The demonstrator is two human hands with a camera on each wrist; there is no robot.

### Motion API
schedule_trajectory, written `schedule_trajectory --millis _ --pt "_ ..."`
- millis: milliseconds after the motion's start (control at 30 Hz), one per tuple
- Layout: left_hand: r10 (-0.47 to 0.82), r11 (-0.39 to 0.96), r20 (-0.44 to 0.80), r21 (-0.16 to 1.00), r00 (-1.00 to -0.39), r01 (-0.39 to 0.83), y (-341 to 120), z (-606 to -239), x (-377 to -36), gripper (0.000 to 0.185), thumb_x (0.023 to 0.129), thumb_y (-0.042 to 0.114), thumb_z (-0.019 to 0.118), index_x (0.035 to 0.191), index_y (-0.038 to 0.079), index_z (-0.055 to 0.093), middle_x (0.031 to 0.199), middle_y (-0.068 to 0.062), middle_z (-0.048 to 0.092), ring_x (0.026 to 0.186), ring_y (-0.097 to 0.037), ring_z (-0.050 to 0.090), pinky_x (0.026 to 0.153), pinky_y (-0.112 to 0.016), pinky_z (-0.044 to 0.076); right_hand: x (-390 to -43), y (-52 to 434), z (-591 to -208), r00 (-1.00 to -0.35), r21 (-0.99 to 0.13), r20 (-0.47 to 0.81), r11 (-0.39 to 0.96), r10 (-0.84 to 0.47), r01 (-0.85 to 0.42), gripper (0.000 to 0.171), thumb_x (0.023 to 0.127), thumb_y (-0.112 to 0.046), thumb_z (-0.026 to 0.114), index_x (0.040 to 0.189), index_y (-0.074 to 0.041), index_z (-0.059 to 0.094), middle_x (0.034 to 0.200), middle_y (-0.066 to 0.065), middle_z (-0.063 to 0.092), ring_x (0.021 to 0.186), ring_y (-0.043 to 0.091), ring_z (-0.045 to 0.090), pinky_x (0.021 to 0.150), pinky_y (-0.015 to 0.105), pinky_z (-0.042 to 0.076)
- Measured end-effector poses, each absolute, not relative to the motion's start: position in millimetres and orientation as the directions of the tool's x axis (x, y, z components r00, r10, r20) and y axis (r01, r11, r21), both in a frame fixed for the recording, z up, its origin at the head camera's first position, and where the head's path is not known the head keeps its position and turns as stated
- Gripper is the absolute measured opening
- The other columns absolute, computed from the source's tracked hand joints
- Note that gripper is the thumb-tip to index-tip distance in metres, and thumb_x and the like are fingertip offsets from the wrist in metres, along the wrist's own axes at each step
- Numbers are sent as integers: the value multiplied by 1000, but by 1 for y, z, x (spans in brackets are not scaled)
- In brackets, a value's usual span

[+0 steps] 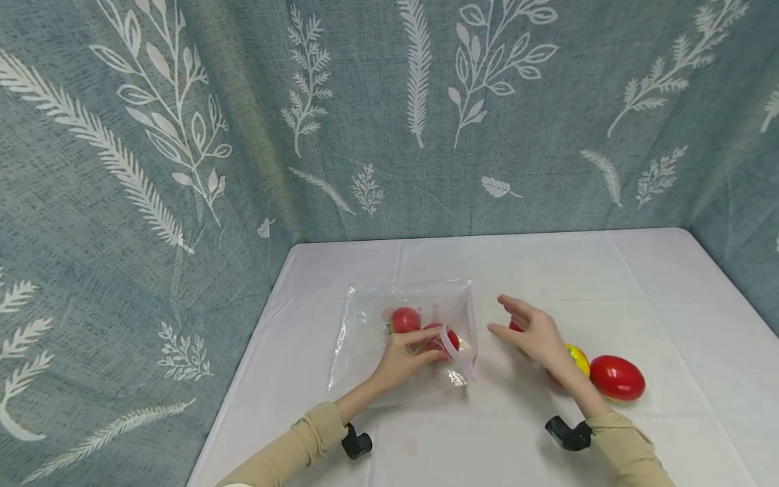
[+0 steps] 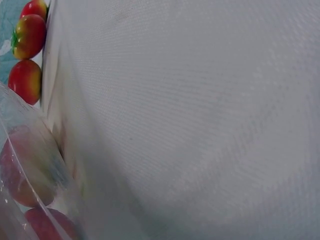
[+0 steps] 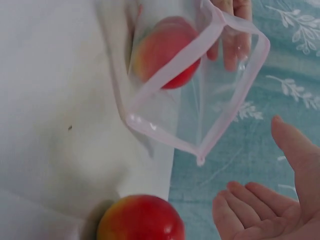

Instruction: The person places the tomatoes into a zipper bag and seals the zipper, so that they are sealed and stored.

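A clear zip bag (image 1: pixel 365 338) lies on the table with its pink-edged mouth spread toward the right. Inside are a round red fruit (image 1: pixel 406 319) with a bit of green and a red-and-yellow fruit (image 3: pixel 167 55). My left hand (image 1: pixel 402 355) pinches the bag near its mouth. To the right of that mouth, my right hand (image 1: pixel 535 338) hovers with its fingers spread, holding nothing. Partly hidden behind the right hand is a red fruit (image 1: pixel 515 327); the right wrist view has a red-and-yellow fruit (image 3: pixel 142 220) below the bag's mouth.
Beside my right forearm sit a yellow fruit (image 1: pixel 578 358), partly covered, and a glossy red oval fruit (image 1: pixel 617 377). A white cloth covers the table (image 1: pixel 669 291). A blue-green curtain (image 1: pixel 377 122) with white leaf prints hangs behind and at both sides.
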State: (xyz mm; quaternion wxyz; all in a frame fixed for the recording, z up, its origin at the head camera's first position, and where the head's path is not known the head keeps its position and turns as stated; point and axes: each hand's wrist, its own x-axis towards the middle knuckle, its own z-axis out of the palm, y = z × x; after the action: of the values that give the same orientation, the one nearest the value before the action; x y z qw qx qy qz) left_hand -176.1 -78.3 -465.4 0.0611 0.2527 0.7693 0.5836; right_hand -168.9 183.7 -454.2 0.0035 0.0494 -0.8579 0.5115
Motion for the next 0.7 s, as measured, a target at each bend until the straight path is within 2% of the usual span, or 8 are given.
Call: schedule_trajectory --millis 100,400,700 --pt "459 189 205 929 -865 320 -78 -466 -176 43 77 0 74 119 -4 63 109 -21 69 99 -3 63 92 -26 51 -168 189 -452 -996 -870 57 486 -74 -86 67 86 -30 70 139 1 43 142 22 46 130 38 45 98 43 44" --pt "456 188 204 929 -866 318 -78 -467 -176 43 77 0 74 119 -4 63 110 -21 69 99 -6 64 93 -27 51 -165 206 -446 -998 -873 17 485 -59 -43 71 87 -36 68 143 -2 38 146 20 42 134 37 40 101 42 42" --pt "458 178 197 935 -867 307 -78 -466 -176 43 77 0 74 119 -5 63 110 -21 69 98 -6 65 92 -27 51 -162 223 -443 -999 -867 27 497 -36 -42 71 89 -37 65 143 -1 37 147 21 40 134 38 39 102 42 39"
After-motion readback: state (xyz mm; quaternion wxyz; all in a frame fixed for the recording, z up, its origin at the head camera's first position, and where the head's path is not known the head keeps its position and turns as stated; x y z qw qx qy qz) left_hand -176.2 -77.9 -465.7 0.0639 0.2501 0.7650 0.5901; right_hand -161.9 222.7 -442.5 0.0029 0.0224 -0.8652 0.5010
